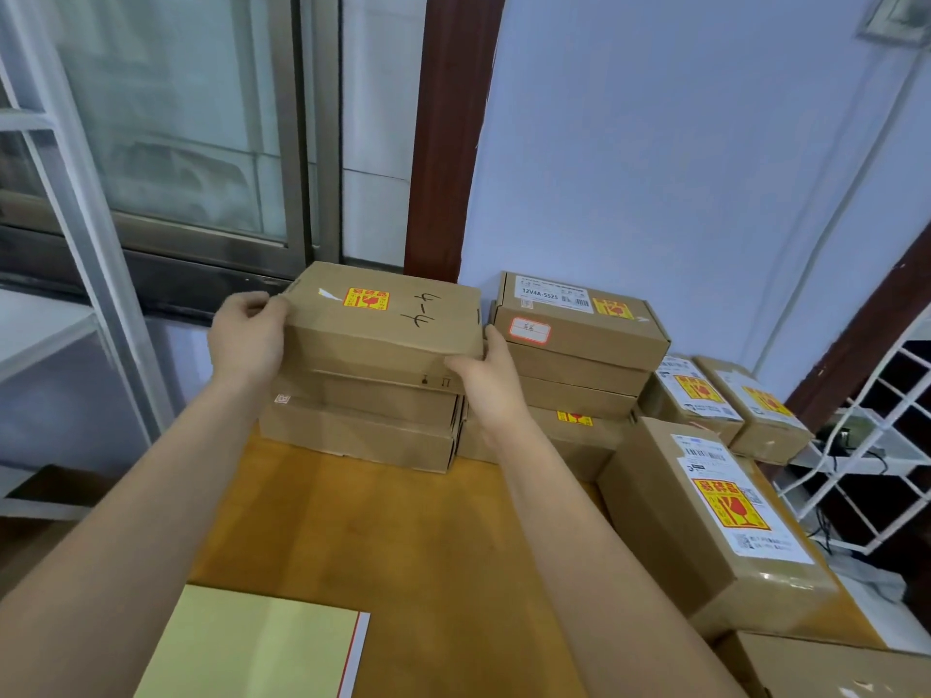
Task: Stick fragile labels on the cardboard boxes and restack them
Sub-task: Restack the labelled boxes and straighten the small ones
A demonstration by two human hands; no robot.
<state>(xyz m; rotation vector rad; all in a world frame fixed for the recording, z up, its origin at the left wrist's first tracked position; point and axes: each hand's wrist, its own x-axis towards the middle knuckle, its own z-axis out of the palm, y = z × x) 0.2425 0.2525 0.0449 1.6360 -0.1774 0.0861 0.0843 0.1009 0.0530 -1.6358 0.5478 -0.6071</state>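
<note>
Fingers of the left hand (247,335) curl round the far left corner of the top box (383,319), while the right hand (491,380) grips its near right corner with the thumb along the side wall, so both hands hold this box at the top of the left stack (362,420) at the back of the bench (383,536). That box already bears a red-and-yellow fragile label (366,299) on its lid beside some handwriting, so the sticking step looks done for it and the work in hand is judged to be restacking: settling it square on the boxes beneath. To the right, the neighbouring stack (574,355) shows a label on its top box and another on a lower one, and the large box (715,511) and the two small boxes (730,400) at the right edge are labelled too. Whether the lower boxes of the left stack carry labels cannot be told, since their lids are covered. A yellow backing sheet (262,647) lies at the near edge of the bench, apparently without labels on its visible part. Most visible boxes seem finished; what remains is mainly aligning this one.
</note>
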